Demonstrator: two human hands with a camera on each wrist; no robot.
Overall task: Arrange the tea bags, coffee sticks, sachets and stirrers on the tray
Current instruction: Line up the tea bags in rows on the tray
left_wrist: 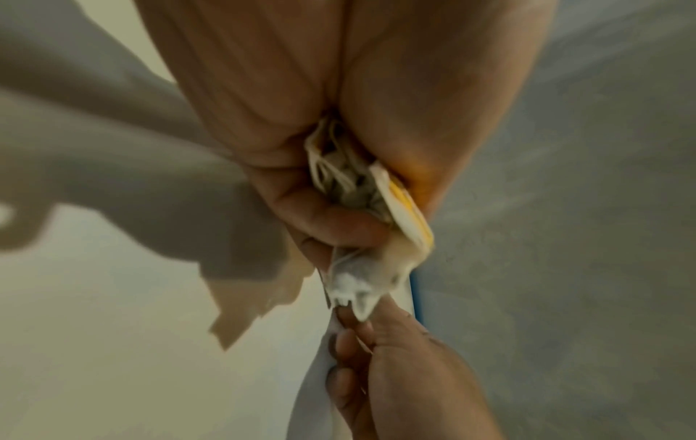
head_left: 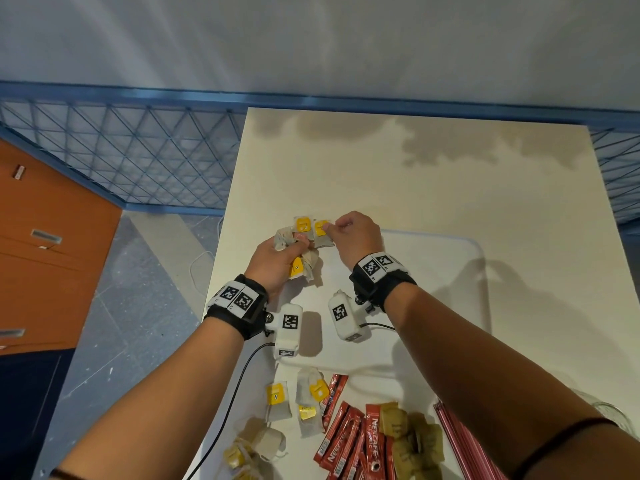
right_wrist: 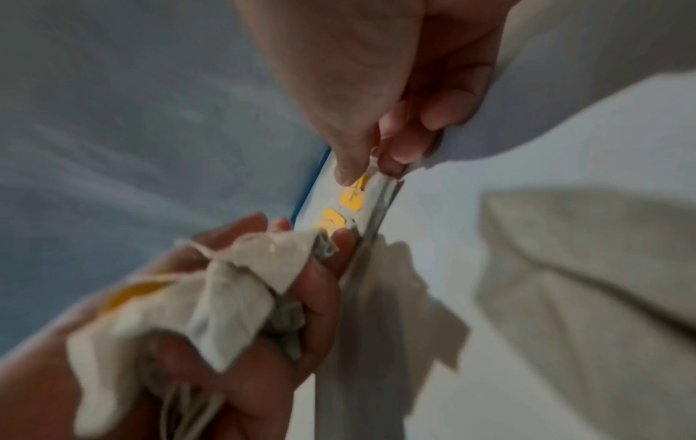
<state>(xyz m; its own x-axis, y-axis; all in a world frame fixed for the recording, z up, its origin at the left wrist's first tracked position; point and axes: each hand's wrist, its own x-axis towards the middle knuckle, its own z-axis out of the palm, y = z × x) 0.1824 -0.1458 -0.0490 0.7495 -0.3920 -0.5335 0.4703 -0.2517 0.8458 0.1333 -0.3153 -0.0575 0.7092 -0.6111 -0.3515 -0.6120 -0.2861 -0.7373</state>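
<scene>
At the tray's (head_left: 478,251) far left corner, a bunch of tea bags (head_left: 304,261) is clenched in the left hand (head_left: 273,265) as stock, while one tea bag (head_left: 322,233) is pinched by the right hand (head_left: 356,240) and set beside a laid one (head_left: 303,226), evidently forming a row.

My head camera looks steeply down over the table (head_left: 415,174). Each wrist camera sits very close, facing along my fingers; both, though blurred, seem to share the tea bags (head_left: 304,233).

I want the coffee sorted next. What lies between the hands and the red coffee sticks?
Nothing visible blocks the coffee sticks, but both hands are occupied: left hand grips tea bags, right hand pinches one.
</scene>
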